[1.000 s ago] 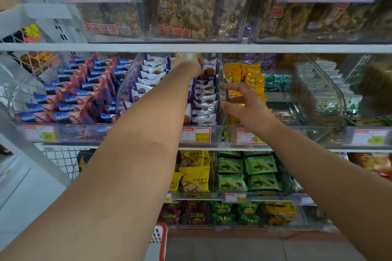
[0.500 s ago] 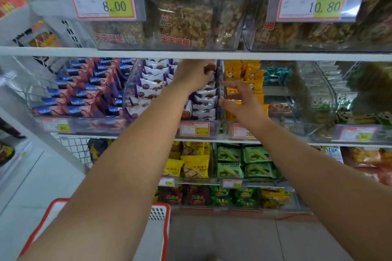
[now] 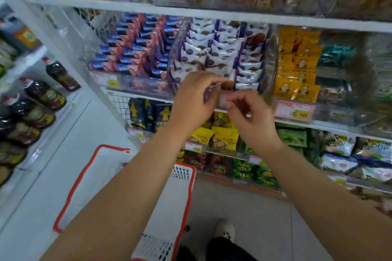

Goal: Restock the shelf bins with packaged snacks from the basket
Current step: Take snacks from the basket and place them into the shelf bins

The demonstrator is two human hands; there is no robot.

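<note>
Left hand [image 3: 196,99] pinches a white snack packet [image 3: 227,86] at the bin [image 3: 269,70] front; right hand [image 3: 250,112], fingers curled, grasp unclear. Bin looks nearly full. Basket [image 3: 182,178] at 6 o'clock, contents unseen.

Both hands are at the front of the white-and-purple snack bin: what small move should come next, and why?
Probably the left hand sets the packet it seems to pinch into the front row of the white-and-purple snack bin. The right hand, fingers curled, is beside it; blur hides the exact grip.

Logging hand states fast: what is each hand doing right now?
Left hand: fingers curled, pinching a small white-and-purple snack packet at the bin front.
Right hand: fingers curled; whether it holds anything cannot be told.
</note>
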